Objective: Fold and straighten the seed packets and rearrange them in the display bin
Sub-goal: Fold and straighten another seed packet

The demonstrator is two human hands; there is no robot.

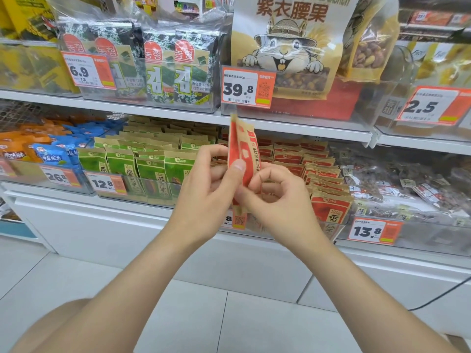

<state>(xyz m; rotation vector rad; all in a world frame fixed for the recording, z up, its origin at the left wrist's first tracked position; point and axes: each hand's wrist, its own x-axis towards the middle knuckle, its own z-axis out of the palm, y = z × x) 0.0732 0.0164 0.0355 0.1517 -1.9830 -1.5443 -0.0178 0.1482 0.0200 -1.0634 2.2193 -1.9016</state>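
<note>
Packet (243, 146), red and kraft-brown, upright at frame centre, held between both hands in front of the shelves. Left hand (211, 184) at 9 o'clock of it: thumb pressed flat on the red face, fingers curled round the far side, grip closed on the packet. Right hand (277, 197) at 5 o'clock of it: thumb and forefinger pinching the lower edge, other fingers curled loosely beneath, grip likewise closed on the packet. Both forearms bare, rising from 6 o'clock and converging at the wrists, palms turned toward each other. Top half of the packet clear of both hands, leaning slightly toward 11 o'clock, creased lengthwise.

Behind the hands and out to 3 o'clock, clear bin (339, 226) with rows of matching red packets (323, 174) standing on end, some leaning. At 9 o'clock, green packets (153, 164) in the neighbouring bin. Price tags (374, 231) along the bin fronts. At 12 o'clock, cashew bag (288, 44) on the shelf (165, 115) above. White tiled floor (229, 322) at 6 o'clock.
</note>
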